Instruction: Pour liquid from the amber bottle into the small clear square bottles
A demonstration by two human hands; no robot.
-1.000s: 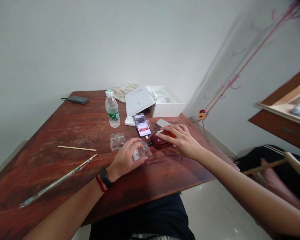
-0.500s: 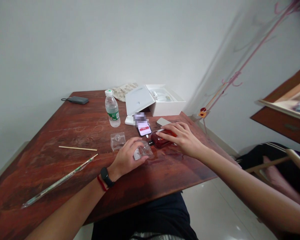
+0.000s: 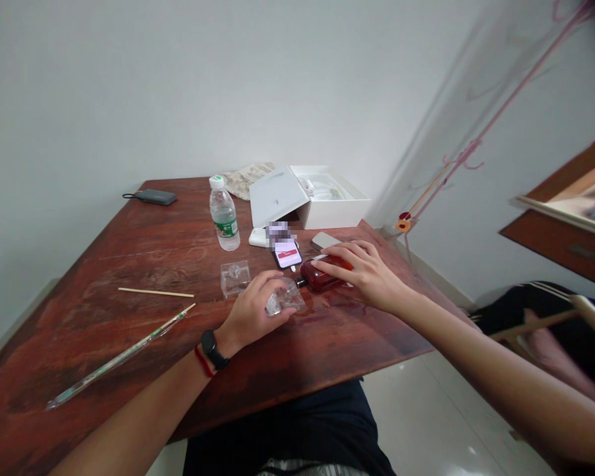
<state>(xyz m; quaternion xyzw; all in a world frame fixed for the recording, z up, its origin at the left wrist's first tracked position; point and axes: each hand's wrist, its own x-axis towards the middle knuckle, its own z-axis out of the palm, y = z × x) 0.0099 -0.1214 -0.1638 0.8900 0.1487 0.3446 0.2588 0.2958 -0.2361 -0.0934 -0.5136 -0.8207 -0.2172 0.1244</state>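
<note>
Our left hand (image 3: 256, 301) is curled around a clear, angular container (image 3: 287, 296) near the middle of the table (image 3: 143, 258), fingers over its far side and thumb along its near side; our right hand (image 3: 361, 272) grasps a dark red bottle (image 3: 318, 274) from above, fingers spread over its body; the bottle lies on its side, its black neck pointing left at the clear container, though we cannot tell whether the neck goes inside it or only meets its edge.

Just left of the left hand sits a second clear block-shaped piece (image 3: 235, 277); behind that, a water bottle (image 3: 224, 218) with a green label and white cap stands upright; beyond the red bottle, we find a lit phone (image 3: 287, 254), its screen partly blurred, with a flat grey object (image 3: 326, 240) to its right.

Further back is an open white box (image 3: 334, 213), its lid (image 3: 276, 197) leaning on its left side; to our left lie a bare wooden stick (image 3: 156, 292) and, nearer us, a stick in a clear wrapper (image 3: 123, 355); a black watch (image 3: 211, 347) circles our left wrist.
</note>
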